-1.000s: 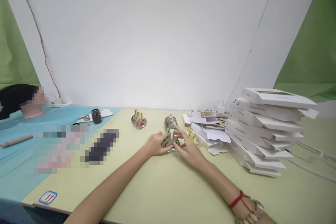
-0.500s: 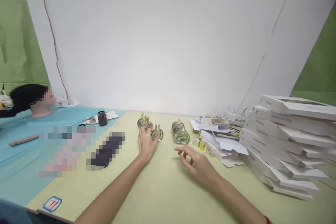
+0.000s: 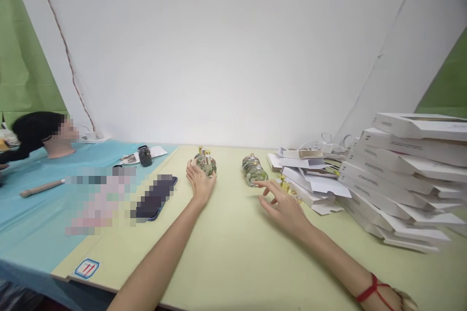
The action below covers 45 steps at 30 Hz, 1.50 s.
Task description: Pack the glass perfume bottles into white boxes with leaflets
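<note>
My left hand (image 3: 200,183) is wrapped round the nearest glass perfume bottle (image 3: 207,167) of a short row, fingers on its left side and thumb on its right. This bottle is round and clear with a gold and silver neck, and others like it stand close behind. To the right, a second row of round glass bottles (image 3: 255,175) runs away from me; their tops are partly hidden. My right hand (image 3: 283,204) is open with curved fingers, its index fingertip at the front bottle of that row. Gold caps (image 3: 285,186) lie just behind the right hand, which partly covers them.
White boxes (image 3: 397,184) form a tall, uneven stack on the right. Opened white cartons (image 3: 310,182) lie beside it. On the left are a phone (image 3: 156,199), a dark jar (image 3: 145,156) and a mannequin head (image 3: 47,133) on blue cloth (image 3: 32,214). A white wall (image 3: 233,58) rises behind.
My left hand has drawn the front bottle leftward, in line with the others in its row. My right hand has moved forward to the right-hand row. The view has shifted slightly.
</note>
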{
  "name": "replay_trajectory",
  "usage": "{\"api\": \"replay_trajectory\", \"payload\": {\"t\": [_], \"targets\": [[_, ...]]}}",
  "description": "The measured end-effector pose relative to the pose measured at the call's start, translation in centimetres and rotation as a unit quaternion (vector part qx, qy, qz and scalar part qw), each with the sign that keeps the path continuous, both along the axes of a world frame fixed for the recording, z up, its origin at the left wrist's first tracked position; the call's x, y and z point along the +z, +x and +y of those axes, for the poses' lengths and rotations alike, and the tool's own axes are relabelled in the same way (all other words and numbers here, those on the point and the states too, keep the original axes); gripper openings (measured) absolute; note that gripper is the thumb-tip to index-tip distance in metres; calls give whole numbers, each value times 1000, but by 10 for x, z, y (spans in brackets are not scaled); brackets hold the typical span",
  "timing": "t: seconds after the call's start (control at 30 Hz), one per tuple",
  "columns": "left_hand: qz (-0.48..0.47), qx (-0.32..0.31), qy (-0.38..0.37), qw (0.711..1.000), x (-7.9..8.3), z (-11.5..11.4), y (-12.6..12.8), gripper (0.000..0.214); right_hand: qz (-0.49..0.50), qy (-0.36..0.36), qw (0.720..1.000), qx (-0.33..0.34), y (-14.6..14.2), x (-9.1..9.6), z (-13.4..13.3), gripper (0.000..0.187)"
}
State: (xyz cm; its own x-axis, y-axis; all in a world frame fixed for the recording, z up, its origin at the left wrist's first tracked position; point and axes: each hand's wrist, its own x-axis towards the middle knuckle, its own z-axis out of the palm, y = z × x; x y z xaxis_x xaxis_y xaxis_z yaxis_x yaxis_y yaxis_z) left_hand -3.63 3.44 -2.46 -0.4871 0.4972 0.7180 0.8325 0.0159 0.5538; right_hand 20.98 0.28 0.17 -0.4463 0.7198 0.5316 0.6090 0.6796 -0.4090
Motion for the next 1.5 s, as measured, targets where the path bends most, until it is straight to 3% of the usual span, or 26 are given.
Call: {"api": "replay_trajectory", "payload": {"t": [0.1, 0.2, 0.33, 0.4, 0.6, 0.77, 1.03, 1.13, 1.23, 1.3, 1.4, 1.5], "targets": [[119, -159, -2, 980, 7, -16, 21, 45, 33, 31, 997, -62, 9, -5, 15, 52], [171, -327, -63, 927, 6, -36, 53, 41, 37, 19, 997, -66, 17, -15, 28, 68], [167, -431, -115, 879, -1, -53, 83, 56, 35, -33, 999, -7, 18, -25, 34, 72], [148, -438, -128, 877, -3, -53, 86, 58, 56, -43, 997, 4, 17, -26, 33, 73], [42, -376, -180, 908, -8, -44, 78, 65, 117, -79, 990, -2, 13, -27, 36, 74], [39, -379, -184, 906, -10, -43, 79, 71, 166, -119, 979, -23, 12, -31, 43, 72], [50, -392, -177, 902, -8, -44, 79, 69, 183, -183, 966, 25, 6, -24, 31, 77], [59, -403, -162, 899, -6, -45, 79, 60, 189, -208, 958, 49, 6, -22, 29, 79], [68, -421, -153, 892, -2, -46, 80, 37, 200, -236, 949, 66, 6, -21, 29, 82], [52, -405, -131, 904, 0, -46, 80, 31, 207, -246, 944, 75, 6, -20, 29, 83], [8, -368, -94, 925, -1, -42, 79, 45, 198, -256, 940, 110, 4, -19, 26, 83], [-14, -363, -105, 926, -4, -37, 77, 59, 188, -266, 933, 151, 3, -18, 23, 81]]}}
